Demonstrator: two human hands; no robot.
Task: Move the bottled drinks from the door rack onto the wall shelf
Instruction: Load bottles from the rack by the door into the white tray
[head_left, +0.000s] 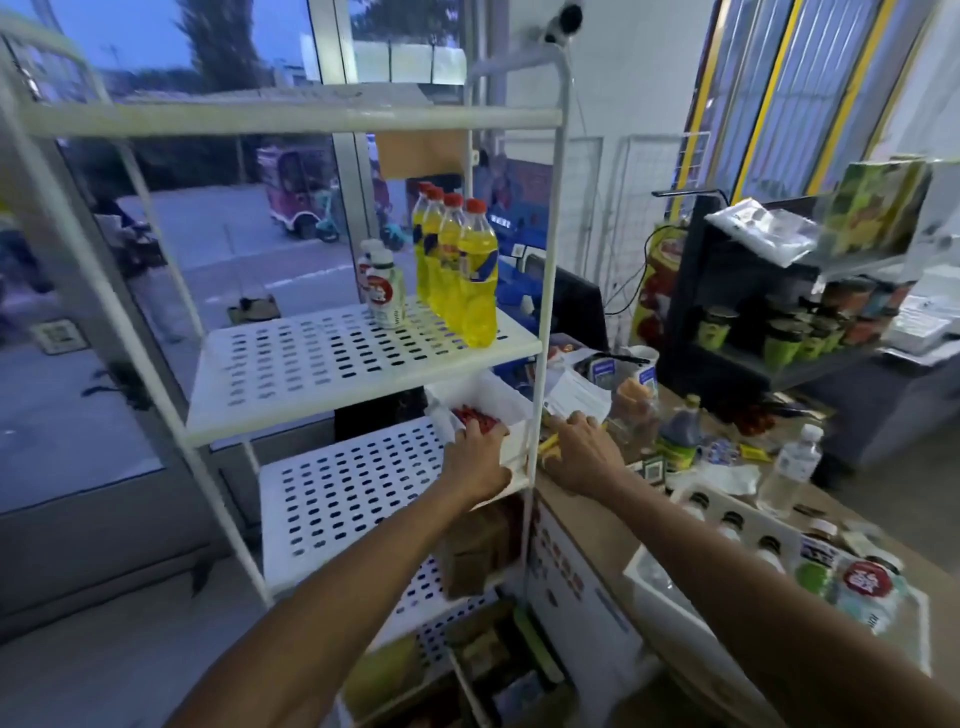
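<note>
Beside the glass shopfront, yellow bottles (457, 260) stand rowed along the white rack's (311, 374) middle shelf, likely for easy reach, while the left hand (480, 457) curls its fingers over red-capped bottles (470, 415) in a white bin (501, 395) below, and I cannot tell the right hand's (582, 452) grip.

Yellow bottles (462, 270) on rack shelf (311, 364); left hand (478, 457) on white bin (501, 397); right hand (576, 452) beside post (541, 338).
</note>
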